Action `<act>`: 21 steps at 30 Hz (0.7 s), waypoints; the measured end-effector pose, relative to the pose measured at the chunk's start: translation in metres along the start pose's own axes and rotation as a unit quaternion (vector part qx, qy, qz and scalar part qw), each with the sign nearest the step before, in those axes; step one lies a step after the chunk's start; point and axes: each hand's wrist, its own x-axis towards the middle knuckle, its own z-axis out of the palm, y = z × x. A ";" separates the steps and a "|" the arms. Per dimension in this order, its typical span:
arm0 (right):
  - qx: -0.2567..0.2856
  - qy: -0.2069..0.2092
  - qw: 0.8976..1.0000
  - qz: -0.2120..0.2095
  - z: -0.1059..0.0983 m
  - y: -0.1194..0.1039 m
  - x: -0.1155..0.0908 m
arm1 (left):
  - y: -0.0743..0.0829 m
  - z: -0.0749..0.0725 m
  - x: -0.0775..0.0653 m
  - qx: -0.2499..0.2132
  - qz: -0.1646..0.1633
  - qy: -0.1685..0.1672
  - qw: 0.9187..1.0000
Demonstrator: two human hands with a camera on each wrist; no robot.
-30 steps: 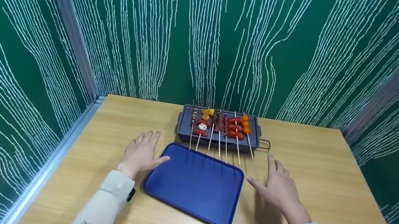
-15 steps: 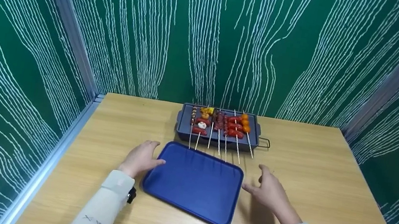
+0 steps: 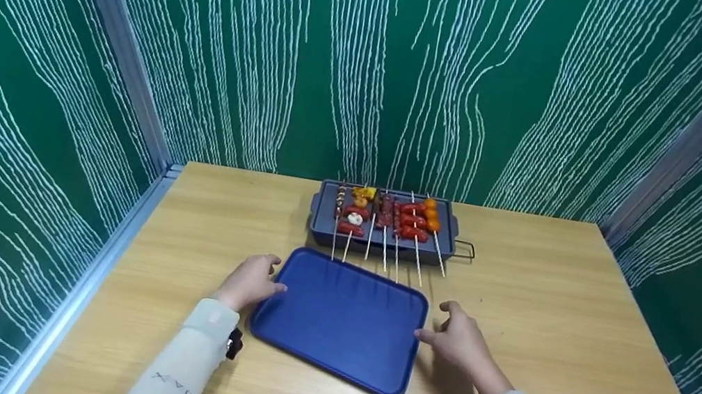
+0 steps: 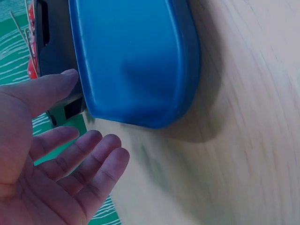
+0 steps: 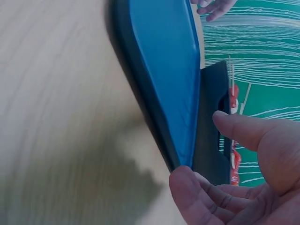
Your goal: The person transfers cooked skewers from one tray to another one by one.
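Note:
A blue rectangular tray [image 3: 338, 325] lies slightly askew on the wooden table. At its left side is my left hand [image 3: 247, 281], thumb over the rim in the head view; the left wrist view shows its fingers [image 4: 96, 180] spread and loosely bent beside the tray's corner. My right hand [image 3: 458, 341] is at the opposite side, its thumb tip right at the rim. In the right wrist view, its fingers [image 5: 183, 187] are bent a little, with a gap between thumb and fingers. Neither hand grips the tray.
Behind the tray stands a dark tabletop grill [image 3: 323, 224] with a wire handle [image 3: 466, 249] on its right. Several food skewers [image 3: 415, 221] lie across it, their sticks reaching over the tray's far edge. Green walls [image 3: 313, 78] with white lines enclose the table [image 3: 216, 204].
Both hands have come down and closer to the tray's sides, the right one moving left and toward the person. Their fingers have bent from outstretched. Tray and grill stay put.

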 end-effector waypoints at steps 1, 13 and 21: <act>-0.002 0.003 1.000 0.001 0.002 0.000 0.001 | 0.000 0.000 0.001 -0.002 -0.001 0.001 1.000; -0.010 0.014 1.000 0.017 0.022 0.001 0.004 | 0.000 0.008 0.010 -0.003 0.013 -0.004 1.000; -0.012 0.021 1.000 0.004 0.032 0.003 0.009 | -0.040 0.030 0.042 0.019 0.031 0.017 0.999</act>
